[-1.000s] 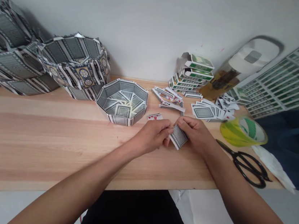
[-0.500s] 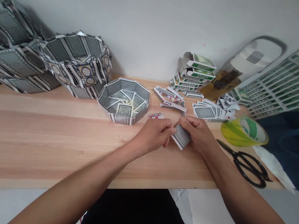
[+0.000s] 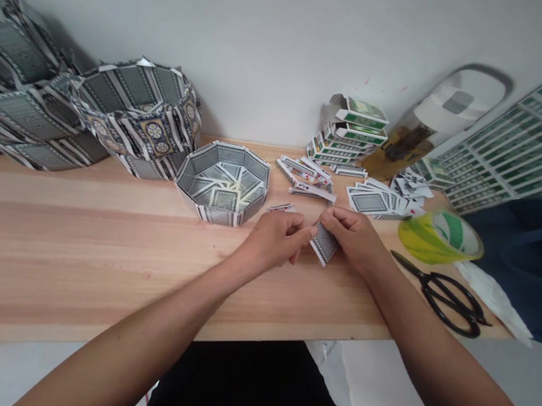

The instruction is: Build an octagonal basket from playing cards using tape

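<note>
A grey-backed playing card [image 3: 324,244] is between my two hands, tilted above the wooden table [image 3: 109,249]. My right hand [image 3: 354,232] grips its right side, thumb on top. The fingertips of my left hand [image 3: 280,236] pinch its upper left edge. Just beyond my left hand lie folded cards [image 3: 281,208] with red marks. Farther back, more folded card strips [image 3: 304,176] lie in a loose pile. An octagonal tray made of cards [image 3: 228,218] stands to the left, with cards crossed over its bottom.
Taller card baskets [image 3: 154,135] stand at the back left by the wall. At right are fanned loose cards [image 3: 372,202], stacked card boxes [image 3: 347,138], a yellow tape roll [image 3: 418,239], black scissors [image 3: 448,296], a plastic jug [image 3: 441,106] and dark blue cloth [image 3: 530,263].
The card has turned a little and shows a narrower face. Both hands stay close together around it, almost in place. The whole view has shifted slightly.
</note>
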Available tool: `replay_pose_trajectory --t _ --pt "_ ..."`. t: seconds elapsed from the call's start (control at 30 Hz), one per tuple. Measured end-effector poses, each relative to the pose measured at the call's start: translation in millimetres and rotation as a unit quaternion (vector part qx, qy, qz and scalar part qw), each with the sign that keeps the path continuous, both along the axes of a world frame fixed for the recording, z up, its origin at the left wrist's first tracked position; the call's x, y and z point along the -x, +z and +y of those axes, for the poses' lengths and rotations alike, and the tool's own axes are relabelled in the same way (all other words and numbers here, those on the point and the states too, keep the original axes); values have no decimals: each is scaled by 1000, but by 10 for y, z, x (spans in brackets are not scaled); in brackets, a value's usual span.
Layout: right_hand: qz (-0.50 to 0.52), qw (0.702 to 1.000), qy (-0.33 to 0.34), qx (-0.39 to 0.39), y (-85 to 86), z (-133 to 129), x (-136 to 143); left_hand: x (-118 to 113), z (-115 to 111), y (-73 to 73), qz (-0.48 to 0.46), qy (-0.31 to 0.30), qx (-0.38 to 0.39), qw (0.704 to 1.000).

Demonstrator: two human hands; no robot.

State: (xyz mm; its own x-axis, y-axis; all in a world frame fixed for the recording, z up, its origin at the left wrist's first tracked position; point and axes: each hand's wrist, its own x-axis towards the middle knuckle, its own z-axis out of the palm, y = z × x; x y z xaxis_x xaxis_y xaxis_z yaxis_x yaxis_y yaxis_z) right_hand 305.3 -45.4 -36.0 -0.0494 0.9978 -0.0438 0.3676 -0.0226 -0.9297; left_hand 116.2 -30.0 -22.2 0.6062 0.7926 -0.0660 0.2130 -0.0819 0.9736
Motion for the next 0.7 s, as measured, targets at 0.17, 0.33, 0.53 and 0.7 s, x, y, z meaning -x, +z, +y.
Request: replay_pose_trajectory --t 0.17,0.33,0.53,0.7 --pt "-26 999 -7 -21 10 -9 12 -15 -12 -13 -8 -20 -19 1000" --pt "-51 998 6 -36 20 -22 18 -5 -21 18 2 -28 -78 997" --pt "-46 998 3 -39 8 -28 29 19 -16 52 5 -31 -61 998" --pt "-38 999 -4 -37 -3 -15 37 12 -4 31 -13 -12 -96 995"
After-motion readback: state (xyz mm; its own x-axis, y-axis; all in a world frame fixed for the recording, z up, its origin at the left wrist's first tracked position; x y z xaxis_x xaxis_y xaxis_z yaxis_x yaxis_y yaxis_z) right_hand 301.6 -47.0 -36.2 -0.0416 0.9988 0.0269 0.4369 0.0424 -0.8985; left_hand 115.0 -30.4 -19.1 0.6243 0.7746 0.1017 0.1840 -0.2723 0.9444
